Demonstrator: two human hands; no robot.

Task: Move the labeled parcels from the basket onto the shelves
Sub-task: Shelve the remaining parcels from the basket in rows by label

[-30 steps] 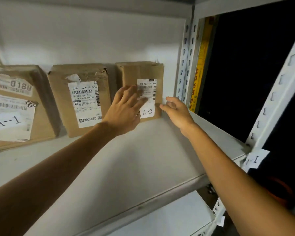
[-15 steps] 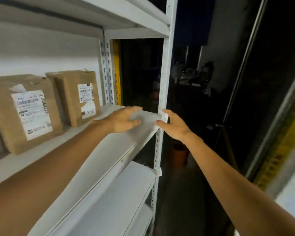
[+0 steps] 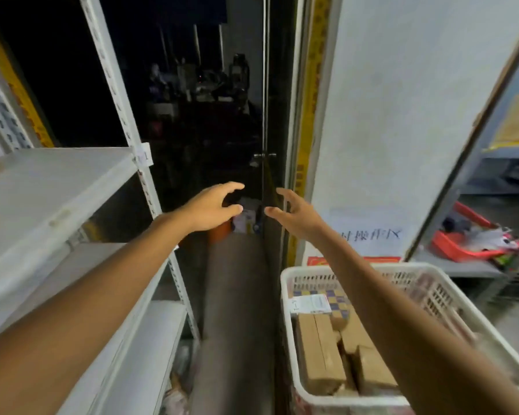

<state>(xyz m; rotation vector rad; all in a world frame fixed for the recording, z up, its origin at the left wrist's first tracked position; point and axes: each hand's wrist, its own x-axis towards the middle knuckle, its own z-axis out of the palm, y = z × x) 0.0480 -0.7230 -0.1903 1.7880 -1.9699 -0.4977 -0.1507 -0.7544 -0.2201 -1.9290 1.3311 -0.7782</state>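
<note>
Both hands, left hand (image 3: 212,206) and right hand (image 3: 294,215), have left the shelf (image 3: 51,187), empty and loosely spread above the basket (image 3: 306,275), ready for another parcel (image 3: 319,351).

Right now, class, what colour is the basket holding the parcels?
The basket is white, clearest in the head view.

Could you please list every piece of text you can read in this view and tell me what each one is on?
"1", after a blurred mark: white tag on the shelf upright.
"操作区", first character unclear: blue handwriting on the paper sign.
Too blurred to read: the parcel label in the basket; the yellow strip and its red characters.
</note>
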